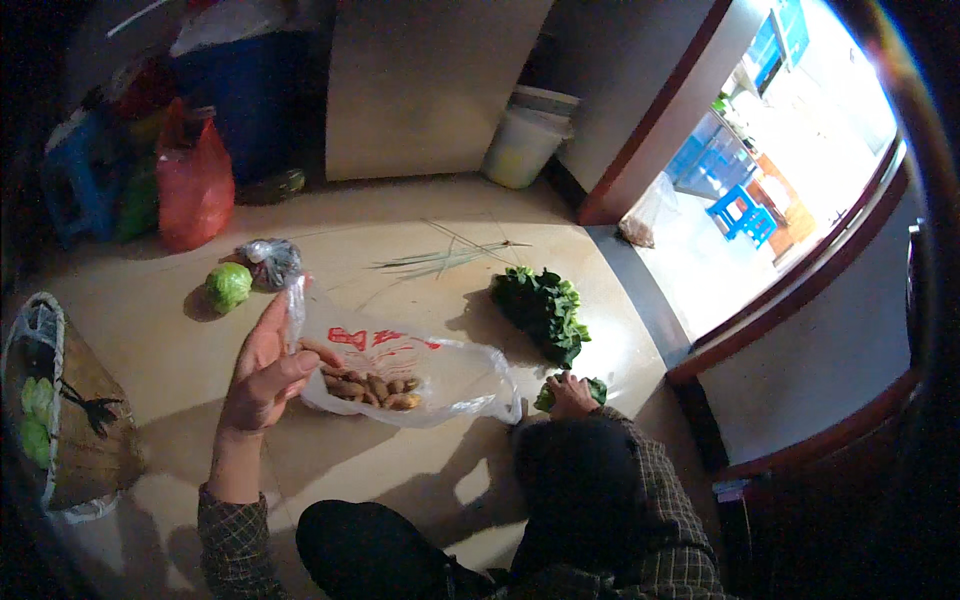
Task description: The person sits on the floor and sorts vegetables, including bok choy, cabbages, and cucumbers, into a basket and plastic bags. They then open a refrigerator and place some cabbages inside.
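Note:
My left hand [271, 367] grips the gathered edge of a clear plastic bag [457, 379] printed in red. Several brown, knobbly items [371, 388], perhaps peanuts in their shells or small roots, lie inside the bag. Its wide mouth spreads to the right above the floor. Beyond my right knee, my right hand [574, 395] is closed over a small bunch of leafy greens [598, 390]. A larger pile of dark green leafy vegetables [541, 311] rests just past that hand.
A round green cabbage [228, 287] and a tied dark plastic bag [276, 262] sit on the tiled floor [390, 300]. Loose grassy stalks [450, 259] lie farther off. A woven basket [94, 420] stands left, a red bag [195, 184] behind. A doorway with blue stools [742, 214] opens at right.

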`<state>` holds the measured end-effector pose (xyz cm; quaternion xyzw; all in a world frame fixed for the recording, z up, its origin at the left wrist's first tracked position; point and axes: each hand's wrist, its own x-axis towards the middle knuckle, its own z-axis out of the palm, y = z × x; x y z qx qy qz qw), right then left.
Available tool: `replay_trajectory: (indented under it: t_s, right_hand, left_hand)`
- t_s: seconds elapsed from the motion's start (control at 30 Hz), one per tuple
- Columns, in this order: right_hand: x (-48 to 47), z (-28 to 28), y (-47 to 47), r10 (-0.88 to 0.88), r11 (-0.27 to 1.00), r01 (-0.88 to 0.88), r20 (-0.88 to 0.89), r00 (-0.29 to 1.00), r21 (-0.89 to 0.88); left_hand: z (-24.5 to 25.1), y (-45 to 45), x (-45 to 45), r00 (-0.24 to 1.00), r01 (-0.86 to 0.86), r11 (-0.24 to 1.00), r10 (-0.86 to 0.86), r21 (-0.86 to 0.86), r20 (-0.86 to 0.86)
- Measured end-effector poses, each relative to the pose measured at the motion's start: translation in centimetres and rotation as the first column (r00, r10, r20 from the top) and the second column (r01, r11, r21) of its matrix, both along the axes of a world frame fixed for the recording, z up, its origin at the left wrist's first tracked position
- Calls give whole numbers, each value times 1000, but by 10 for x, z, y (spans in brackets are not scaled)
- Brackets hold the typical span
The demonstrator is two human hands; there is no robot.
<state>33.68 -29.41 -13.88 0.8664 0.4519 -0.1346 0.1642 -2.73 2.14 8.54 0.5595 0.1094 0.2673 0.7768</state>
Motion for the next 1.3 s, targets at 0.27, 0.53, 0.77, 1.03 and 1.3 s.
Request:
replay_trajectory:
  t_s: [0.27,0.53,0.77,1.03,1.3]
  right_hand:
    - [87,-24,-60,-511,834,475,67,857,282]
    - [158,-35,-101,-578,536,840,-689,437,84]
    - [420,77,148,-37,483,-39,65,997,875]
    - [470,220,381,-188,648,-162,362,913,745]
    - [532,210,444,-198,753,-147,435,879,641]
  left_hand:
    - [5,18,2,999,-38,998,39,41,-14]
    - [9,61,45,978,-182,983,185,35,-97]
    - [-42,105,40,724,-552,821,559,145,-404]
    - [-24,80,71,469,-744,635,719,208,-513]
    - [1,45,101,316,-844,495,771,207,-553]
